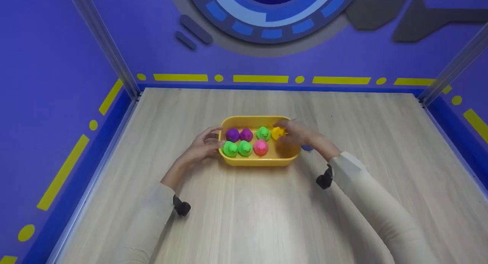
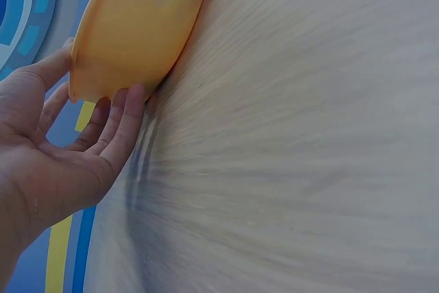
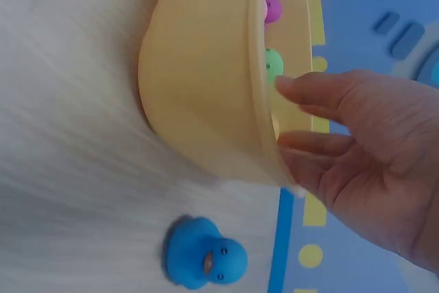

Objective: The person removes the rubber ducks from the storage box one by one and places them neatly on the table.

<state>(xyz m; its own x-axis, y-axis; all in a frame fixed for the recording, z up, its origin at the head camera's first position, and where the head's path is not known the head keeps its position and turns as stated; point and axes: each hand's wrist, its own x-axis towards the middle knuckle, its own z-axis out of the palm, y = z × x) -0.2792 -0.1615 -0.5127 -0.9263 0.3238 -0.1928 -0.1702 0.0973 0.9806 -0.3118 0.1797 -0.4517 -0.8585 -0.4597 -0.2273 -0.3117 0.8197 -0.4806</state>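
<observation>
A yellow tub [image 1: 259, 162] holds several small rubber ducks: green ones such as the front green duck [image 1: 244, 148], a purple duck [image 1: 233, 134], a magenta duck [image 1: 246, 134], a pink duck [image 1: 260, 147] and a yellow duck [image 1: 278, 133]. My left hand [image 1: 204, 145] holds the tub's left end, its thumb at the rim and its fingertips on the outer wall [image 2: 137, 25]. Over the right end reaches my right hand [image 1: 299, 133], slightly blurred, its thumb and fingers spread apart around the yellow duck. A blue duck [image 3: 204, 253] sits outside the tub, mostly hidden under the right forearm in the head view.
The tub stands on a light wooden tabletop [image 1: 251, 203]. Blue printed walls [image 1: 57, 84] with yellow dashes enclose the back and both sides. Metal posts [image 1: 110, 46] stand at the back corners. A black wrist camera [image 1: 182, 206] is strapped to each arm.
</observation>
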